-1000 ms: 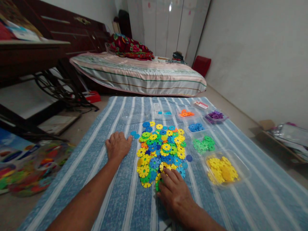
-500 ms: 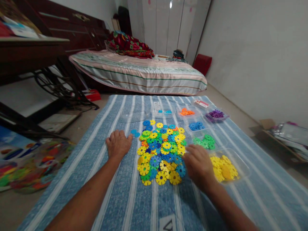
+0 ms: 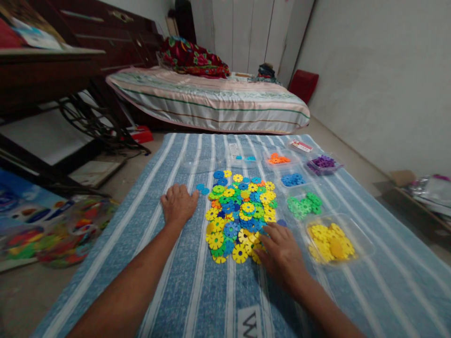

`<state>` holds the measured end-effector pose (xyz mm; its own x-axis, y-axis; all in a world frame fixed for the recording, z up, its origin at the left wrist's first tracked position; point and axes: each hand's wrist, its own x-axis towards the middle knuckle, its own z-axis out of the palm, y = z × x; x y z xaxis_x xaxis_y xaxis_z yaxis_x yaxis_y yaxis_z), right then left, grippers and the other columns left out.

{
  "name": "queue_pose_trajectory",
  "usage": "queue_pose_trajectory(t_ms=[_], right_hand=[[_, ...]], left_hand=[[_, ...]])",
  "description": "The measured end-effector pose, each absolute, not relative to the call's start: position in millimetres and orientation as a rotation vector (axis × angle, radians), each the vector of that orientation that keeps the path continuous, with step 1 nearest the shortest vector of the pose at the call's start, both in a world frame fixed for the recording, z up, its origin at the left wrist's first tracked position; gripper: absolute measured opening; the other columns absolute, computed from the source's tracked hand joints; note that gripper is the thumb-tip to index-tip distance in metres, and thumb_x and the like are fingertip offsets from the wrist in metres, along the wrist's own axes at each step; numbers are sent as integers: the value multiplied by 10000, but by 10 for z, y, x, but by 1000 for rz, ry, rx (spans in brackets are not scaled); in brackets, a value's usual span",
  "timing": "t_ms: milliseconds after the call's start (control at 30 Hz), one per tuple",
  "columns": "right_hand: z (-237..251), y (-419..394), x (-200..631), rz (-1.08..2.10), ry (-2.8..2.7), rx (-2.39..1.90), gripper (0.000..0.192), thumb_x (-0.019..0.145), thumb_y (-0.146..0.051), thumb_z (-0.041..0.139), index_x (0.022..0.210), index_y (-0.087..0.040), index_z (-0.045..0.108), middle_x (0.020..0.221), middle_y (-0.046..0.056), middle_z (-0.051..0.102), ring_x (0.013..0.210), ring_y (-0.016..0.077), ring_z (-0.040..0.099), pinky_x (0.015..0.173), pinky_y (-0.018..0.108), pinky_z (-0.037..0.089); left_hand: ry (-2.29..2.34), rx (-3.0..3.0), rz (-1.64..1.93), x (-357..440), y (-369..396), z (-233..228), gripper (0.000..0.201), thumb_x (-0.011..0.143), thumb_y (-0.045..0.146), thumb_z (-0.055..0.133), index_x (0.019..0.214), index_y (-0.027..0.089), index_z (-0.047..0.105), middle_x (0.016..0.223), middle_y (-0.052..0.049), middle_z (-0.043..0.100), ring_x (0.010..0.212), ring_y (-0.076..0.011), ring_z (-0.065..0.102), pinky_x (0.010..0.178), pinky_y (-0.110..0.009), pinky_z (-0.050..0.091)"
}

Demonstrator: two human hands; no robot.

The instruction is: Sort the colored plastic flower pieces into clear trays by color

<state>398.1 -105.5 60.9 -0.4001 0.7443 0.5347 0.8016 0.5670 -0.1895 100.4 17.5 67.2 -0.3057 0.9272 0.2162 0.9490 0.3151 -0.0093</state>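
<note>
A pile of flat plastic flower-shaped discs [image 3: 239, 211], yellow, blue and green, lies on a blue-and-white striped cloth [image 3: 197, 291]. My left hand [image 3: 179, 205] rests palm down on the cloth just left of the pile, fingers loosely together, holding nothing. My right hand [image 3: 280, 253] lies at the pile's near right corner, its fingertips on yellow discs there; whether it grips one is hidden. Right of the pile stand clear trays sorted by colour: yellow [image 3: 331, 241], green [image 3: 303, 205], blue [image 3: 293, 179], orange [image 3: 278, 159] and purple [image 3: 322, 163].
A low bed [image 3: 211, 101] with a striped cover stands beyond the cloth, a red bin [image 3: 303, 86] beside it. Dark wooden furniture and a treadle frame [image 3: 88, 122] fill the left. Coloured toy bags [image 3: 70, 230] lie on the floor at left, a cardboard box [image 3: 401, 178] at right.
My right hand went from the pile's near edge toward the yellow tray, then came back to the pile's near right corner. My left hand stayed put. The view shifted slightly.
</note>
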Motion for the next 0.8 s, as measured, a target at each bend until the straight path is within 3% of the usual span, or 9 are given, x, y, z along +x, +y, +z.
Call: queue_pose_trajectory(t_ms=[200, 400, 567, 667, 800], right_hand=[[558, -1182, 3927, -79, -2300, -1357, 245, 762, -279, 741, 969, -180, 656, 1205, 145, 647, 1179, 347, 533, 944, 519, 475], [533, -1230, 3936, -47, -2208, -1260, 39, 845, -180, 620, 875, -204, 629, 1109, 99, 670, 1169, 283, 550, 961, 458, 484], [694, -1239, 4042, 2, -2171, -1163, 114, 898, -160, 542, 821, -213, 608, 1083, 80, 670, 1162, 245, 561, 951, 424, 493], [928, -1173, 4279, -133, -2117, -1179, 118, 916, -184, 537, 824, -205, 606, 1098, 93, 666, 1159, 247, 566, 959, 430, 484], [1215, -1063, 4732, -555, -1974, -1444, 133, 914, -261, 577, 822, -180, 626, 988, 114, 683, 1024, 288, 612, 907, 478, 472]], left_hand=[[-2377, -1724, -200, 1023, 156, 682, 517, 906, 463, 330, 1143, 90, 598, 1234, -214, 589, 1199, -352, 477, 954, -479, 369], [-2389, -1726, -178, 1034, 152, 699, 505, 909, 473, 336, 1140, 106, 594, 1230, -200, 595, 1196, -345, 478, 952, -466, 370], [-2405, -1729, -197, 1026, 164, 681, 498, 909, 465, 337, 1137, 104, 593, 1233, -208, 591, 1202, -352, 474, 959, -470, 361], [-2416, -1730, -220, 1026, 168, 675, 493, 905, 461, 347, 1140, 105, 594, 1247, -213, 583, 1208, -355, 474, 966, -471, 354], [-2402, -1722, -221, 1028, 166, 676, 496, 902, 461, 355, 1133, 96, 599, 1228, -209, 592, 1203, -353, 476, 955, -470, 363]])
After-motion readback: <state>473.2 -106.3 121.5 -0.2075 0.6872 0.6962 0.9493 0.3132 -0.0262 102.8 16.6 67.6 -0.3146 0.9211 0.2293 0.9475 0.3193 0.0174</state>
